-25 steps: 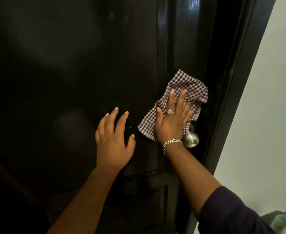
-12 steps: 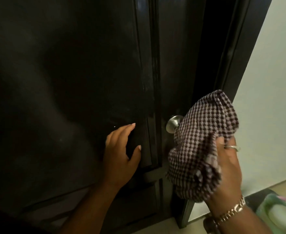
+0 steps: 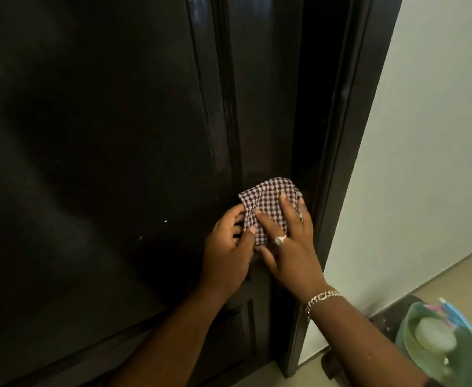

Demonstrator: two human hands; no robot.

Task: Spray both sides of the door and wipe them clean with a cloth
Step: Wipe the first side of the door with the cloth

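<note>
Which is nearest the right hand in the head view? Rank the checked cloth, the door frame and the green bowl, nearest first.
From the right hand:
1. Checked cloth, under its fingers.
2. Door frame, just to its right.
3. Green bowl, low at the right edge.

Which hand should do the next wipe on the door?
Probably the right hand: its fingers lie flat over the checked cloth against the door. The left hand only grips the cloth's edge.

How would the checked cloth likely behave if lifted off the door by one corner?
Probably floppy: the cloth is creased and bunched under the right hand and left hand. Likely light, being thin fabric. It would probably drape and hang, not hold its shape.
</note>
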